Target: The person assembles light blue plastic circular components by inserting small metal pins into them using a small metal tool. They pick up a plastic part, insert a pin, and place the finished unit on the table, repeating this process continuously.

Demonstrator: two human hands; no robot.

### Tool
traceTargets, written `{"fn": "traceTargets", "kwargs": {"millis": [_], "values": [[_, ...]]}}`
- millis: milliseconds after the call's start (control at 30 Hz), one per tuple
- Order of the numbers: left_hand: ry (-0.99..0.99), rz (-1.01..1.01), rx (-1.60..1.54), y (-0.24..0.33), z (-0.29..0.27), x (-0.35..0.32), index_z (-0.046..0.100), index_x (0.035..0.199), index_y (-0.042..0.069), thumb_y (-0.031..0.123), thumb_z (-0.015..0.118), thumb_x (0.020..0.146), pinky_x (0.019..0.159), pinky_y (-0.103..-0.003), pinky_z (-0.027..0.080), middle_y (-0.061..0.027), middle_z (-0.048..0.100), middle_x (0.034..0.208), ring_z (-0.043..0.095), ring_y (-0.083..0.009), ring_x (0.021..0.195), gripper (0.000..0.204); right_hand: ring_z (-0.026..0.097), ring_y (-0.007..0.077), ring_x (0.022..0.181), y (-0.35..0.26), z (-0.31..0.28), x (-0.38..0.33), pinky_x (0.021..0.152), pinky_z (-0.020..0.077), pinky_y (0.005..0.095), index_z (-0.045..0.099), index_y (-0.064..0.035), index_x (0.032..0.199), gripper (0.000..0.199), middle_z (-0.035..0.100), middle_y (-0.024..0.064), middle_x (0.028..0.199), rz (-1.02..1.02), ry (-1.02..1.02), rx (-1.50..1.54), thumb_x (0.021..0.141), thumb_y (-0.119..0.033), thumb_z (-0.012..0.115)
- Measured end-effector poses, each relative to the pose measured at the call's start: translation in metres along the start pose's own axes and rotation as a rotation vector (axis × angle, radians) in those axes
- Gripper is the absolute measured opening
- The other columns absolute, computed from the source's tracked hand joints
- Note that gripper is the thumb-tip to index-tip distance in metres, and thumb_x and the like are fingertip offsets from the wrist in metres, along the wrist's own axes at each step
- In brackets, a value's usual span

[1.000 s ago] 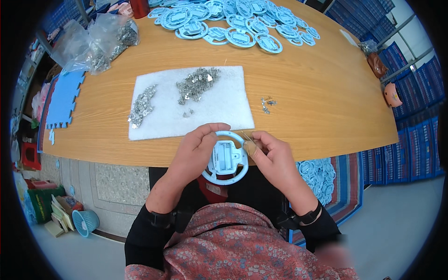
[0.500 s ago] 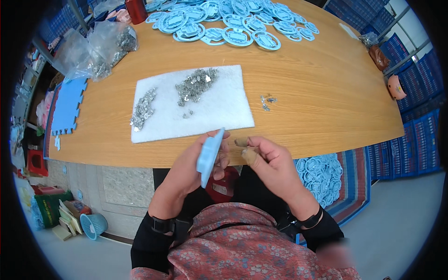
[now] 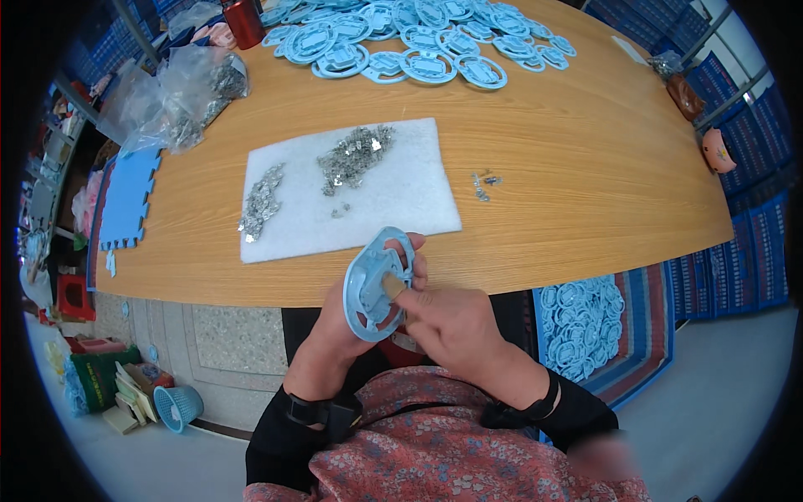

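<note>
The left hand [image 3: 333,323] grasps the tilted light-blue ring part [image 3: 375,280] just below frame centre. The right hand [image 3: 458,328] touches it with a covered fingertip [image 3: 392,286] (any grasp cannot be determined).

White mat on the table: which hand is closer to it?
Left. The left hand has fingertips just short of the white mat; the right hand is further back, at the blue wheel.
</note>
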State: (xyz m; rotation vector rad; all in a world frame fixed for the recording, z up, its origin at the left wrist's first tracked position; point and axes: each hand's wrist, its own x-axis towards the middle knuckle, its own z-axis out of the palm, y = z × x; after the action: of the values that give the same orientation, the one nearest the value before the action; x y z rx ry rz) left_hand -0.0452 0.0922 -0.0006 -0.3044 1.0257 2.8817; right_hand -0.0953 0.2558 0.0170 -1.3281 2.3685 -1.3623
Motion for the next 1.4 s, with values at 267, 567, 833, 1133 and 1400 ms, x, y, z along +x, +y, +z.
{"fn": "traceTargets", "kwargs": {"millis": [267, 567, 833, 1133, 1400], "values": [[0.126, 0.003, 0.139, -0.014, 0.0, -0.001, 0.04, 0.146, 0.003, 0.025, 0.042, 0.106, 0.089, -0.032, 0.05, -0.0083, 0.056, 0.116, 0.058, -0.0176, 0.101, 0.046, 0.057, 0.0115, 0.056, -0.022, -0.019, -0.001, 0.056, 0.0483, 0.0269, 0.065, -0.0041, 0.121, 0.045, 0.063, 0.0039, 0.071, 0.121, 0.091, 0.318, 0.08, -0.013, 0.082], [0.079, 0.346, 0.996, 0.039, 0.004, -0.033, 0.058, 0.128, -0.002, 0.012, 0.063, 0.097, 0.089, -0.03, 0.051, -0.0088, 0.063, 0.115, 0.06, -0.0126, 0.101, 0.034, 0.051, 0.0035, 0.069, -0.004, -0.038, 0.017, 0.063, 0.044, 0.0237, 0.068, 0.0002, 0.107, 0.021, 0.06, -0.0015, 0.075, 0.324, -0.178, 0.435, 0.099, -0.019, 0.065], [0.317, 0.215, 0.703, 0.049, -0.039, -0.039, 0.062, 0.124, 0.0, 0.015, 0.062, 0.1, 0.075, -0.023, 0.052, -0.0027, 0.069, 0.096, 0.062, -0.0052, 0.085, 0.028, 0.067, 0.0292, 0.077, 0.025, 0.01, 0.11, 0.071, 0.0526, 0.039, 0.07, -0.0059, 0.106, 0.018, 0.067, 0.0166, 0.086, 0.116, -0.105, -0.081, 0.091, -0.016, 0.067], [0.407, 0.325, 0.868, 0.052, -0.038, -0.033, 0.065, 0.111, 0.004, 0.019, 0.061, 0.102, 0.071, -0.027, 0.051, -0.0061, 0.068, 0.09, 0.061, -0.0074, 0.08, 0.018, 0.065, 0.0355, 0.082, 0.031, 0.022, 0.138, 0.072, 0.0518, 0.0426, 0.071, -0.0074, 0.102, 0.018, 0.066, 0.0146, 0.089, 0.011, -0.154, -0.139, 0.087, -0.015, 0.066], [0.197, 0.471, 0.966, 0.043, -0.047, -0.014, 0.064, 0.106, 0.001, 0.025, 0.061, 0.1, 0.081, -0.033, 0.051, -0.0123, 0.067, 0.094, 0.062, -0.0155, 0.088, 0.025, 0.054, 0.0199, 0.066, -0.002, 0.004, 0.102, 0.057, 0.0412, 0.0306, 0.067, 0.0014, 0.088, 0.009, 0.058, 0.0096, 0.075, -0.153, -0.124, -0.012, 0.08, -0.002, 0.07]]}}
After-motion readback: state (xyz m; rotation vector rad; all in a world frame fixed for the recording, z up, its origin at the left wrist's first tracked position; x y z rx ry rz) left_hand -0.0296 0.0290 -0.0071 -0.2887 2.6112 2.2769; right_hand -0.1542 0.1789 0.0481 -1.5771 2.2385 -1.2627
